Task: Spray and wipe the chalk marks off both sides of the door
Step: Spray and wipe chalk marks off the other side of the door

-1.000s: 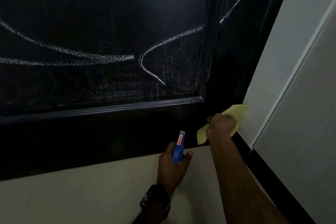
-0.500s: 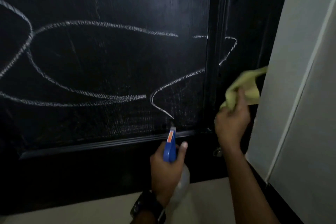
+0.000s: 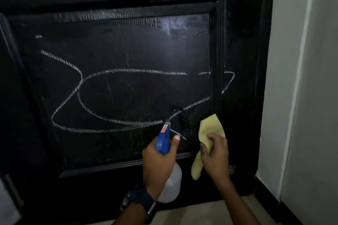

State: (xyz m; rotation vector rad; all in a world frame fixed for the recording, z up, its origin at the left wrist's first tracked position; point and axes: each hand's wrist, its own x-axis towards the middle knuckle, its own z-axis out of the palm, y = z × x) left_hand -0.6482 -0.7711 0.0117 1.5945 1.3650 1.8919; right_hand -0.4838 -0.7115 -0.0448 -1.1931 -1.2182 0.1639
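Door: we see the black door (image 3: 128,42) filling most of the frame, its sunken panel at centre.
Chalk: white looping chalk (image 3: 117,120) crosses the panel's middle and runs onto the right stile.
Left hand: our left hand (image 3: 157,162), lower centre, has its fingers curled round the bottle (image 3: 171,182); the blue nozzle points at the panel.
Right hand: our right hand (image 3: 215,157), just right of it, pinches a yellow cloth (image 3: 210,128) close to the panel's lower right corner.
Watch: a dark watch (image 3: 137,201) sits on the left wrist.
Wall: a pale wall (image 3: 301,97) fills the right edge.
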